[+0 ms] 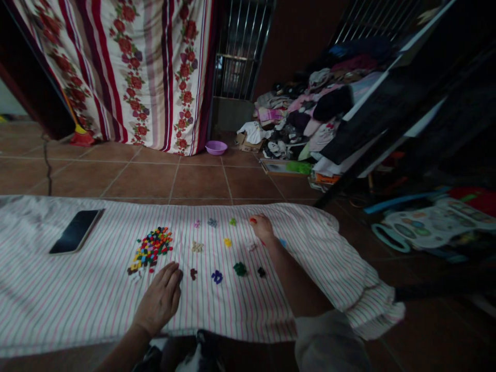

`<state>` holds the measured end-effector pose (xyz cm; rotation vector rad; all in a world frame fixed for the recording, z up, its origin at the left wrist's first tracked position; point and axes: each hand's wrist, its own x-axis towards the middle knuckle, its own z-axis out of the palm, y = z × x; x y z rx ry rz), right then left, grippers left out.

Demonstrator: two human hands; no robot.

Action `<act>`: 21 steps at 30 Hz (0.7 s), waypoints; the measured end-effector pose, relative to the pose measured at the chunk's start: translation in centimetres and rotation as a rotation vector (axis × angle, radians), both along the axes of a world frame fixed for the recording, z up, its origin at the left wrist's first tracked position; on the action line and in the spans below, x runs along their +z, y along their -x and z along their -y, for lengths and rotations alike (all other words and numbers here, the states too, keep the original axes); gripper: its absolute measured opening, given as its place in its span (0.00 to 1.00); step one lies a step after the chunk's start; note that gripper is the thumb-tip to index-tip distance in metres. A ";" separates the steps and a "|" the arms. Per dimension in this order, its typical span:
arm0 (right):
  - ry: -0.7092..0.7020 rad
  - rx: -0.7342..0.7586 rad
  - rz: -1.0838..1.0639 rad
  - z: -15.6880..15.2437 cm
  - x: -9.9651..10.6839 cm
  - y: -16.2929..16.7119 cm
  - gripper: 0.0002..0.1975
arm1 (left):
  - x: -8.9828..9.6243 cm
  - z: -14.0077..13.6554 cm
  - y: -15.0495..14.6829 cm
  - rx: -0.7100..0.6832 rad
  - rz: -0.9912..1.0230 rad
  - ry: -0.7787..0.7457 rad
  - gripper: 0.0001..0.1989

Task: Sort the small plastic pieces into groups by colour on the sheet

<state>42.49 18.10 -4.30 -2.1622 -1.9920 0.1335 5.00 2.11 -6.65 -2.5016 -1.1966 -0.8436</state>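
My right hand (262, 227) reaches to the far side of the striped cloth, its fingers pinched at small orange pieces (253, 220). Whether they are lifted or lie on the cloth is hard to see. My left hand (161, 295) rests palm down near the mixed heap of small coloured plastic pieces (153, 249), fingers bent and pressed together; anything inside is hidden. Sorted piles lie between the hands: green (240, 268), purple (217, 277), beige (197, 247), yellow (227, 242), grey (212, 222), lime (232, 221), brown (193, 274), black (261, 271). Blue pieces (282, 243) show beside my right wrist.
A phone (76, 232) lies on the striped cloth (101, 294) at the left. Beyond are a tiled floor, a purple basin (216, 148), a floral curtain (135, 77) and a heap of clothes (306, 113). A dark slanted bar (354, 164) stands at the right.
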 end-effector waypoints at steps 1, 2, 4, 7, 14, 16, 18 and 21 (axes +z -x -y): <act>-0.001 0.005 0.000 0.1 0.0 0.0 0.12 | 0.0 0.0 0.0 -0.005 0.005 -0.001 0.14; -0.004 0.011 0.001 0.2 0.0 0.0 0.12 | -0.1 0.0 0.0 -0.011 0.011 -0.001 0.14; -0.011 0.014 0.004 0.3 0.0 0.2 0.12 | -0.2 0.0 0.1 -0.019 0.021 0.002 0.14; -0.007 0.008 0.000 0.4 -0.1 0.6 0.11 | -0.2 -0.1 0.1 -0.019 0.038 0.015 0.14; 0.026 -0.010 -0.060 0.3 0.2 0.7 0.12 | 0.0 0.0 0.1 -0.018 0.033 0.026 0.14; 0.026 0.018 -0.097 0.4 0.4 0.2 0.13 | 0.1 0.0 0.1 -0.020 0.030 0.025 0.14; 0.019 0.047 -0.139 0.5 0.7 -0.3 0.14 | 0.1 0.0 0.1 -0.020 0.022 0.019 0.14; -0.002 0.024 -0.216 0.7 1.1 -1.1 0.15 | 0.1 -0.1 0.1 -0.032 0.009 0.003 0.14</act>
